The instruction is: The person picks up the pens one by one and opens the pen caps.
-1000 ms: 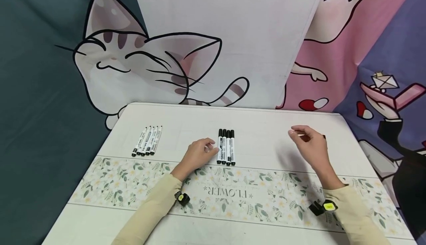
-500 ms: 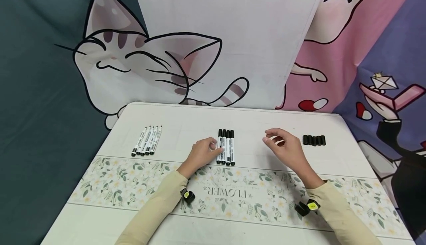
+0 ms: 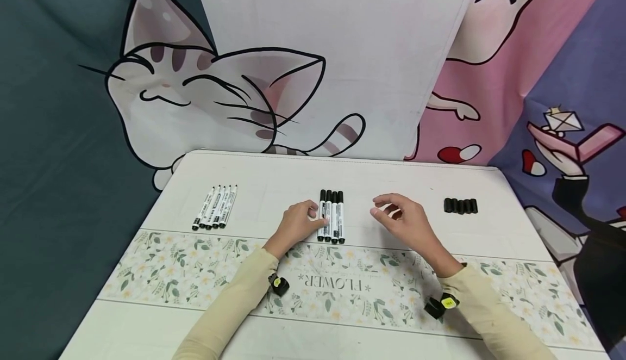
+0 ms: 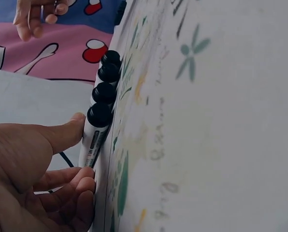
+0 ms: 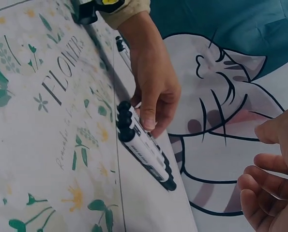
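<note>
In the head view, several capped whiteboard markers point(image 3: 331, 216) lie side by side on the table, white with black ends. My left hand point(image 3: 295, 224) is at their left side. Its thumb reaches over the leftmost marker point(image 4: 93, 142), with the other fingers bent beside it and a gap between. Whether the fingers touch it I cannot tell. My right hand point(image 3: 403, 221) is in the air to the right of the row, fingers loosely bent, holding nothing; the right wrist view shows those fingers point(image 5: 269, 188) apart from the markers.
Several uncapped markers point(image 3: 215, 208) lie in a slanted row at the table's left. Several black caps point(image 3: 461, 206) stand close together at the right. A flowered band point(image 3: 195, 267) crosses the white table point(image 3: 274, 175); a cartoon cloth point(image 3: 381, 66) hangs behind.
My right hand has moved left from over the caps, which are now uncovered, toward the capped markers. My left hand has shifted slightly right, its thumb now over the leftmost marker.
</note>
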`<action>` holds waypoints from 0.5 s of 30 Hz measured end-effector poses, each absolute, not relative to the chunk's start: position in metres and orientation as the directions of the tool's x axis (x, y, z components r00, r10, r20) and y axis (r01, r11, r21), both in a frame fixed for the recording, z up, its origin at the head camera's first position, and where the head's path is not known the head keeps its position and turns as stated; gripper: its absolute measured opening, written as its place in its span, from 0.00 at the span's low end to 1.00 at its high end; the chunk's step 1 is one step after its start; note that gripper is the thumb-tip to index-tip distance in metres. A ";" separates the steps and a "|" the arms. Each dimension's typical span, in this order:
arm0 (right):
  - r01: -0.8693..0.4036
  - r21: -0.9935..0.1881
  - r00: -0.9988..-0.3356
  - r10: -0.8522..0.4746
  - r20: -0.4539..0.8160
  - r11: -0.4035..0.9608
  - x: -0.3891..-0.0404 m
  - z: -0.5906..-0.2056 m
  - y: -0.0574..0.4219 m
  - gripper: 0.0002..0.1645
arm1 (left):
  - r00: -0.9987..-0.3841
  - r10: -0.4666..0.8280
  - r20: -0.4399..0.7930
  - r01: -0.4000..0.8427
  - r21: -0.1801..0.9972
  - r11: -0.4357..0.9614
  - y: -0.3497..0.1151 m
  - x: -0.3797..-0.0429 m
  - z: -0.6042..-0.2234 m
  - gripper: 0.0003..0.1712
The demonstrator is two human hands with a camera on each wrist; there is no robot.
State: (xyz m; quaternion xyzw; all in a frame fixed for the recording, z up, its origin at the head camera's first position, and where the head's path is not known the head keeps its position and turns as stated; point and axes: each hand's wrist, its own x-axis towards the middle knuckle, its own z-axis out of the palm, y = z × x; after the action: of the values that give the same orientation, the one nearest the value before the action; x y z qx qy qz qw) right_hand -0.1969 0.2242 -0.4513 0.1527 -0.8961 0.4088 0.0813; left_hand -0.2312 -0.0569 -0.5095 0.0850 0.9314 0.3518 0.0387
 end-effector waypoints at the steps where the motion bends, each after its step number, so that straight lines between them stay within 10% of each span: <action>1: -0.342 -0.708 -0.939 -0.210 0.271 0.618 -0.197 -0.452 0.223 0.16 | -0.983 0.185 -0.015 0.129 0.660 0.740 -0.057 -0.231 -0.509 0.28; 15: -0.354 -0.714 -0.935 -0.255 0.248 0.604 -0.201 -0.454 0.209 0.15 | -0.984 0.165 -0.064 0.084 0.650 0.755 -0.054 -0.232 -0.506 0.26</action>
State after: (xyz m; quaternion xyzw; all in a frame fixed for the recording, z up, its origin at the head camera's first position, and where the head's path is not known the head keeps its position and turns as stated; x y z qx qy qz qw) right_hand -0.2012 0.2089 -0.4536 0.1704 -0.8935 0.4111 0.0602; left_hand -0.2323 -0.0544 -0.5063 0.0667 0.9350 0.3433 0.0586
